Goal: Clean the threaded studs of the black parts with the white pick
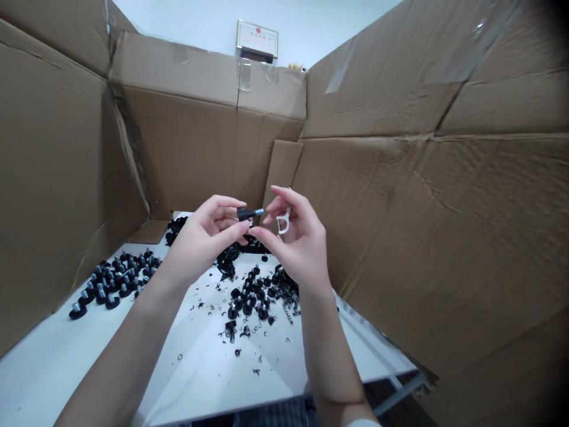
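Observation:
My left hand is closed on a black-headed screw, held sideways with its bluish tip pointing right. My right hand has its fingers bent around a white floss pick, its curved end hanging near the palm. The right thumb reaches across to the left fingertips, just below the screw. Both hands are raised above the white table. Below them lies a pile of black-headed screws among black plastic scraps.
Black-headed screws with thick metal shanks stand grouped on the left. Dark scraps lie behind the hands. Cardboard walls enclose the table at the back and both sides. A framed certificate hangs on the wall beyond.

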Demonstrator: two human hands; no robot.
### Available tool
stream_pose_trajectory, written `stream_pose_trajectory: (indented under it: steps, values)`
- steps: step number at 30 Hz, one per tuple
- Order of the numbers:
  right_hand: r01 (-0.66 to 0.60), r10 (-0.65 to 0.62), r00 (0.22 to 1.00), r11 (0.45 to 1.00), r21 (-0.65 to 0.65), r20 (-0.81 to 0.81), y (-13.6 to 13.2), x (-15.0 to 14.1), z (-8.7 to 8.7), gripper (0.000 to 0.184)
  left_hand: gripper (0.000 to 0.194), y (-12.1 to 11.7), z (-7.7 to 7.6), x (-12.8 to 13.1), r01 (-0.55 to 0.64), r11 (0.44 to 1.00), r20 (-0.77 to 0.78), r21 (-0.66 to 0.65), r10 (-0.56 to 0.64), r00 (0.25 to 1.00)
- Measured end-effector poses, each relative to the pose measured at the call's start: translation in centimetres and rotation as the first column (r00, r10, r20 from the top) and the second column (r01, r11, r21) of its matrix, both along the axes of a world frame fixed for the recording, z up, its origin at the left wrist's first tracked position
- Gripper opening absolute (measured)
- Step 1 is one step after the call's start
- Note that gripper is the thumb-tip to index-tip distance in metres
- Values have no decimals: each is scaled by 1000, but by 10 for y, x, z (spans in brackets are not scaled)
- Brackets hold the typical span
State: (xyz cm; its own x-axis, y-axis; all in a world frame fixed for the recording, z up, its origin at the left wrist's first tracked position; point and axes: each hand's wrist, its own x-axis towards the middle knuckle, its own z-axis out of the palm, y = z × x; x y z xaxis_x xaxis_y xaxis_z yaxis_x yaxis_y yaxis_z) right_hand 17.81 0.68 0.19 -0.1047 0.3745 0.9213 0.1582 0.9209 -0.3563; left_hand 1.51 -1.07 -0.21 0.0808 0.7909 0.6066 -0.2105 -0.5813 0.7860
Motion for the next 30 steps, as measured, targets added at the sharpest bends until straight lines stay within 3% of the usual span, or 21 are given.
stream_pose_trajectory:
  steps: [2, 5, 12, 23, 30]
  values:
    - [-96, 94, 992, 995, -27, -86, 4, 0, -1, 52, 23, 1, -1, -1, -78, 990, 12, 117, 78, 997]
    - [-67, 62, 978, 998, -20, -199, 8, 0, -4, 33, 23, 1, -3, -1, -108, 976, 42, 189, 102, 994]
    - [20, -32, 987, 997, -77, -160, 2, -2, -3, 28, 17, 2, -3, 1, -169, 961, 35, 221, 166, 986]
    - [-109, 95, 975, 992, -58, -200, -13, -7, -2, 12, 7, 0, -1, 2, -266, 926, 21, 266, 271, 962]
    - [-169, 158, 965, 985, -33, -211, -17, -8, -3, 13, 30, -3, -2, 4, -260, 930, 50, 261, 256, 965]
